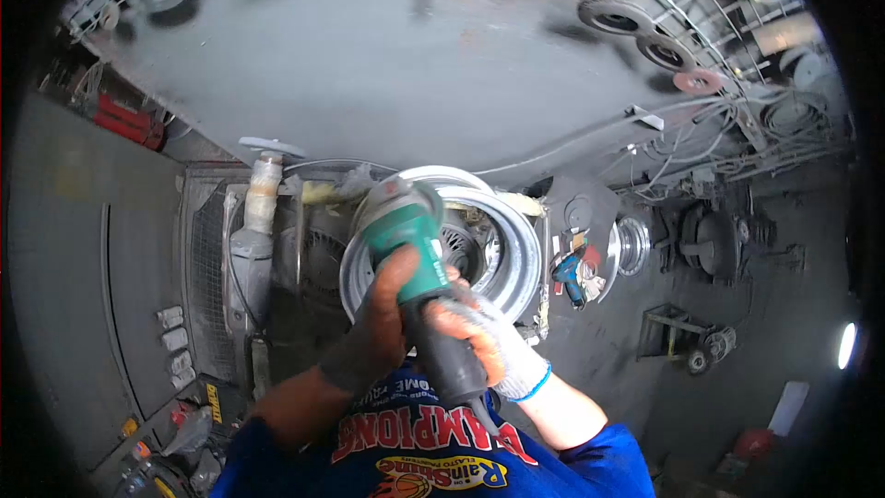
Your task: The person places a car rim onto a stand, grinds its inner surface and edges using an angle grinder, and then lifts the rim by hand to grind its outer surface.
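Note:
A green and black angle grinder (419, 263) is held up in front of my chest. My left hand (380, 309), in a work glove with bare fingers showing, closes around its green body near the head. Farther back, my right hand (484, 337), in a grey and orange glove, is wrapped around the black handle, with the cord trailing below. The grinder's head is blurred and overlaps the left side of a silver wheel rim (525, 254). That rim lies on a stand, and darker spoked parts show through its opening.
On the left stands a polisher with a tape-wrapped neck (265, 189) and a disc (272, 146). A blue cordless drill (570, 278) and a second rim (632, 245) are at right. Discs (616, 16) hang along the wire rack behind a grey panel (369, 55).

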### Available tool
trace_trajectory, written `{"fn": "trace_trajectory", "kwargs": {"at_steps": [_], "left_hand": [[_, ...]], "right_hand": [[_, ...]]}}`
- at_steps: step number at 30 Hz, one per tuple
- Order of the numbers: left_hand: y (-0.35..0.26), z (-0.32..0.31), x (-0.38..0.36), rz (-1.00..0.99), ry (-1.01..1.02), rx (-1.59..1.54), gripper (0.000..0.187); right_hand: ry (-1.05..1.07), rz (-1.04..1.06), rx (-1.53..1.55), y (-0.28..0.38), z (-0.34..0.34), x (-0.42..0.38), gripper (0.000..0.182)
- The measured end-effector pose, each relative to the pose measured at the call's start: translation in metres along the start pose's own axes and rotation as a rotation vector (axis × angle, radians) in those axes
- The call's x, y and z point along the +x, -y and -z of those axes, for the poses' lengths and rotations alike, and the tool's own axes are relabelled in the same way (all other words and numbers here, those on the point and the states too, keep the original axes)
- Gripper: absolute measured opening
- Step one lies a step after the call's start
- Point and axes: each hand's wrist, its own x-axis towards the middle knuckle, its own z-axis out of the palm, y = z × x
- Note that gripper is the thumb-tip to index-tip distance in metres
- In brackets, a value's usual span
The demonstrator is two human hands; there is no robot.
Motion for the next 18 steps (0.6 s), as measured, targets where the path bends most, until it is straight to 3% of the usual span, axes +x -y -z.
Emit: {"fn": "trace_trajectory", "kwargs": {"at_steps": [2, 3, 5, 6, 8, 10, 12, 16, 18], "left_hand": [[0.020, 0.008, 0.038, 0.067, 0.128, 0.047, 0.054], [0.021, -0.009, 0.049, 0.157, 0.146, 0.001, 0.047], [0.023, -0.030, 0.070, 0.368, 0.199, 0.247, 0.039], [0.018, -0.037, 0.078, 0.481, 0.266, 0.387, 0.035], [0.009, -0.051, 0.084, 0.605, 0.391, 0.569, 0.032], [0.027, -0.053, 0.081, 0.372, 0.357, 0.536, 0.035], [0.030, -0.033, 0.074, 0.309, 0.319, 0.546, 0.042], [0.027, 0.005, 0.038, 0.061, 0.278, 0.487, 0.050], [0.027, 0.017, 0.008, -0.130, 0.190, 0.379, 0.059]], "right_hand": [[-0.200, -0.048, 0.145, 0.010, 0.001, -0.009, 0.051], [-0.186, 0.053, 0.254, 0.001, 0.010, -0.010, 0.055], [-0.152, 0.099, 0.468, -0.007, 0.023, -0.022, 0.059], [-0.058, 0.196, 0.436, -0.009, 0.030, -0.023, 0.061], [-0.074, 0.272, 0.462, -0.007, 0.031, -0.028, 0.063], [-0.101, 0.290, 0.467, 0.000, 0.028, -0.032, 0.062], [-0.092, 0.203, 0.314, 0.006, 0.027, -0.031, 0.055], [-0.155, 0.088, 0.311, -0.001, 0.036, -0.009, 0.040], [-0.001, 0.018, -0.052, -0.004, 0.029, 0.003, 0.048]]}}
